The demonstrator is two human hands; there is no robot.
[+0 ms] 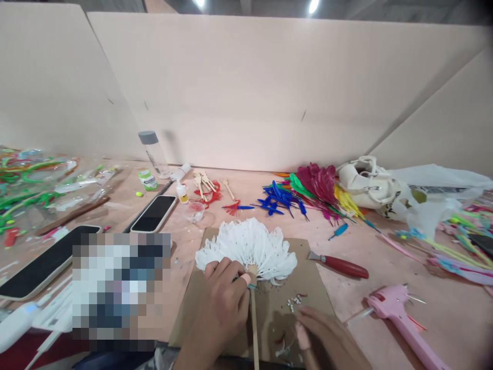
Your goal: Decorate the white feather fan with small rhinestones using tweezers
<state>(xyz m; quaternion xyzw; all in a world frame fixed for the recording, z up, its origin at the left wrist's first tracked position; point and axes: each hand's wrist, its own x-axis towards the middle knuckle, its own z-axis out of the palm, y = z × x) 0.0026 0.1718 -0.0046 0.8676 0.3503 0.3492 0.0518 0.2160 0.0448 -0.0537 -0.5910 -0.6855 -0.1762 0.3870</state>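
Observation:
A white feather fan (250, 241) with a thin wooden handle (254, 329) lies over a piece of brown cardboard (200, 308). My left hand (225, 298) is closed around the fan's base, where the feathers meet the handle; some fingertips are hidden. Small dark specks dot the feathers. To the right of the handle, small white beads (295, 302) lie in a loose group on the cardboard. Just below them is my right hand (323, 334), its fingers stretched out and the thumb apart, with nothing visible in it. Feather scraps (283, 349) lie beside that hand.
A red-handled knife (342, 266) and a pink glue gun (400, 313) lie on the right. Behind are blue feathers (279, 198), maroon feathers (318, 180) and a white bag (365, 182). Phones (154, 213), a glue bottle (181, 192) and a clear bottle (152, 151) are left.

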